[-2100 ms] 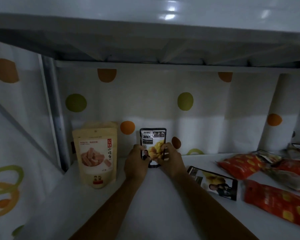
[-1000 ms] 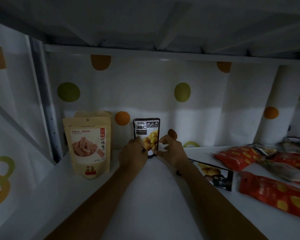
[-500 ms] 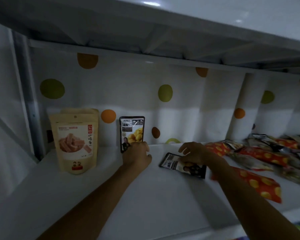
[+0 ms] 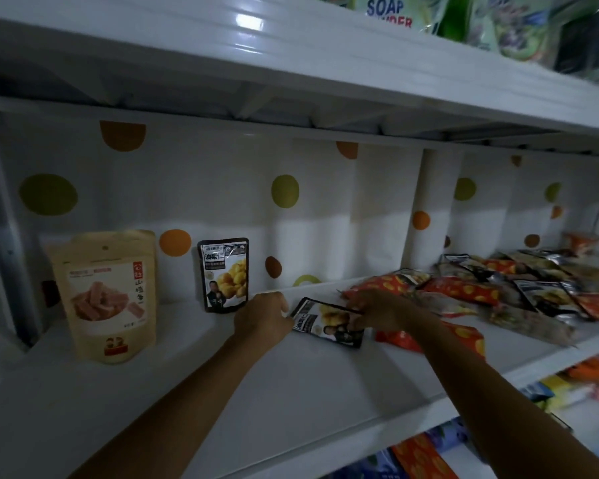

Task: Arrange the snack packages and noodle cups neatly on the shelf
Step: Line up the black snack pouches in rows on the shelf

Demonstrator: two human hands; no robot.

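A black chestnut pouch [image 4: 325, 321] lies flat on the white shelf [image 4: 291, 392]. My left hand [image 4: 261, 318] grips its left end and my right hand [image 4: 374, 311] holds its right side, fingers curled over it. A second black chestnut pouch [image 4: 223, 274] stands upright against the dotted back wall, just left of my left hand. A tan pouch of red snack sticks [image 4: 106, 295] stands further left, with another tan pouch half hidden behind it.
Red-orange snack bags [image 4: 460, 290] and more black and silver pouches [image 4: 547, 300] lie in a loose heap on the shelf's right half. A noodle cup [image 4: 580, 242] stands at the far right back. Soap bags [image 4: 391, 10] fill the shelf above; more packs show below.
Both hands left the upright black pouch and moved right to the flat black pouch, now holding it at both ends. My view swung right and out, showing the upper shelf.
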